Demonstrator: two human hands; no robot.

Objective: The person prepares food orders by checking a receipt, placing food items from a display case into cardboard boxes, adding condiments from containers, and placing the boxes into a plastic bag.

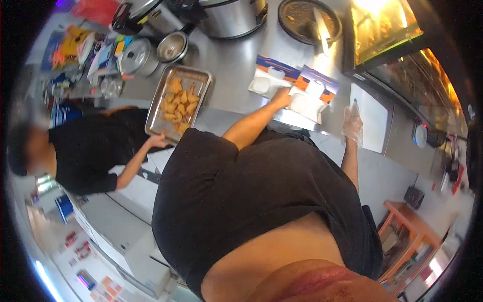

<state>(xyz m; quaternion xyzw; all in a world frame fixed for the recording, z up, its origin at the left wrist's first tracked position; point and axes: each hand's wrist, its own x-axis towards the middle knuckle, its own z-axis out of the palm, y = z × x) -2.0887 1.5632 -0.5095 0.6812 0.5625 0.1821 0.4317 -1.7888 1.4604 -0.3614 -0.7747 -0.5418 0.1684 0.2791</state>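
Observation:
Two open cardboard food boxes, printed in purple and orange, sit side by side at the front of the steel counter. White paper or wrapped bundles lie in the left box (263, 87) and the right box (305, 102). My bare left hand (281, 97) has its fingers curled at the near edge of the right box, where the two boxes meet. To the right, my right hand (352, 122) wears a clear plastic glove over a white cutting board (371, 113). A small dark pointed tip shows by its fingers; I cannot tell whether it holds something.
At left, a co-worker's hand (156, 140) holds a metal tray (153, 120) of fried chicken pieces (181, 104). A knife (321, 32) lies across a round dark board (292, 32). Pots (230, 19) stand behind; a lit glass display cabinet (388, 30) is at right.

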